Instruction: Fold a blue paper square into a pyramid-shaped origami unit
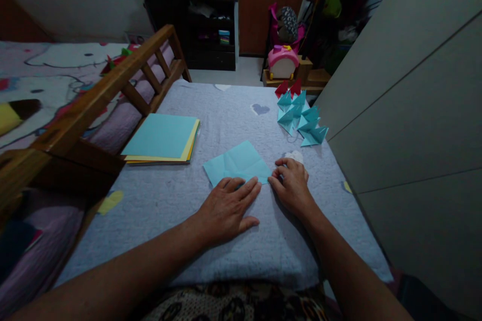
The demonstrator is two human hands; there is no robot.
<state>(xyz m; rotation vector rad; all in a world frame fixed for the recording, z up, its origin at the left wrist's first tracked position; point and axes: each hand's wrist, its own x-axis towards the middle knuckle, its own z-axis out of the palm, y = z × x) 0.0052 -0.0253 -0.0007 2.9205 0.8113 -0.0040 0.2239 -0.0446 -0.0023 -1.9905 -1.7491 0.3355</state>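
A light blue sheet of paper with crease lines lies on the cloth-covered surface in front of me. My left hand rests flat across its near edge, fingers stretched out and thumb apart. At the sheet's right corner, my right hand pinches the paper between thumb and fingers. Part of the near edge is hidden under my left fingers. A stack of coloured paper, blue on top with yellow below, lies to the left. Several folded blue paper pieces stand at the far right, with red folded pieces behind them.
A wooden rail runs along the left side, with patterned bedding beyond it. Pale cabinet panels rise close on the right. Behind are a dark shelf unit and a pink toy case. The cloth has heart prints.
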